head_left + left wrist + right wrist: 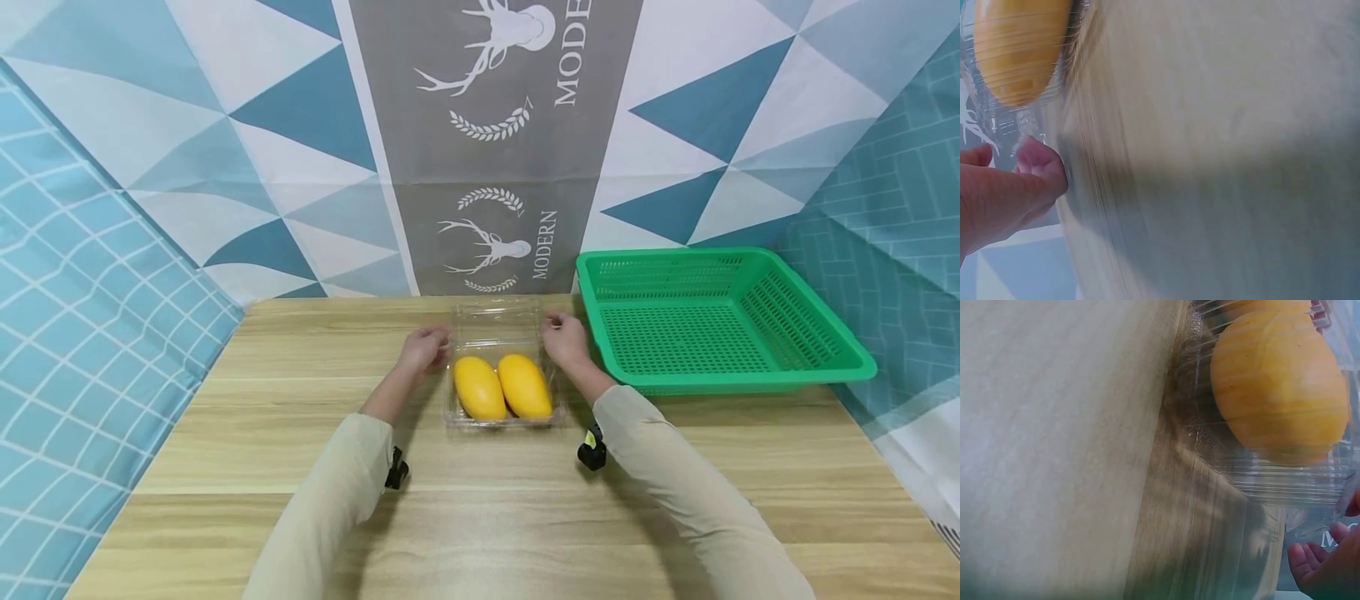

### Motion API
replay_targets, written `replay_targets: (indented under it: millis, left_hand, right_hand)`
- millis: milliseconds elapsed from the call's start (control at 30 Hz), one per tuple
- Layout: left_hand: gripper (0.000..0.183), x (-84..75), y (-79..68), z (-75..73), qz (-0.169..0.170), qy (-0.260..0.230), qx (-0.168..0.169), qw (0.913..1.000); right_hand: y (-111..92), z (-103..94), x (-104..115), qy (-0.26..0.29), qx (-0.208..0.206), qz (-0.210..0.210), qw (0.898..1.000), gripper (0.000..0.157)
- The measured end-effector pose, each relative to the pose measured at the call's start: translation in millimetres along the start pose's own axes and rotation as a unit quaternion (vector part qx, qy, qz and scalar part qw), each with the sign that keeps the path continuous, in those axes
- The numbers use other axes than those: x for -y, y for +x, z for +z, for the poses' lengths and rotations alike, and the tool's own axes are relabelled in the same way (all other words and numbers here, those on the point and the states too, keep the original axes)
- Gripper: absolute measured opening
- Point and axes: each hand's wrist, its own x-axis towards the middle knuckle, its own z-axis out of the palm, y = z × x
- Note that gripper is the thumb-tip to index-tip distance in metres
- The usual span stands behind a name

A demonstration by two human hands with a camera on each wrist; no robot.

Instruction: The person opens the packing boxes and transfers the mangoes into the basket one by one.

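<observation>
A clear plastic clamshell box (504, 423) stands on the table with its lid (497, 321) raised at the back. Inside lie two yellow mangoes, the left mango (480, 388) beside the right mango (525, 386). My left hand (424, 347) is at the box's left rear side, fingers loosely bent close to the plastic; in the left wrist view its thumb (977, 155) and fingertips are apart. At the opposite side, my right hand (564, 337) has its fingertips right at the lid's edge. In the right wrist view its fingers (1302, 562) are relaxed and slightly bent below the box's corner.
A green plastic basket (750, 382) with slotted walls stands at the right rear of the wooden table (480, 508), close to my right hand. A patterned cloth backdrop (300, 150) rises directly behind the table, with blue cloth on both sides.
</observation>
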Motion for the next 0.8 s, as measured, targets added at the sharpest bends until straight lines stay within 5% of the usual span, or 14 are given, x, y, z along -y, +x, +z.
replay_targets:
  millis: [300,800]
  left_hand:
    - [0.047,4.3,-16.0,-7.9,0.024,0.046,0.007,0.9986]
    - [0.044,4.7,-45.4,-10.4,0.078,0.055,0.015,0.9953]
  right_hand:
    - [-13.6,-9.1,6.8,-0.02,0.011,-0.033,0.999,0.037]
    - [-37.9,-24.3,14.3,-0.041,0.032,-0.102,0.993,0.042]
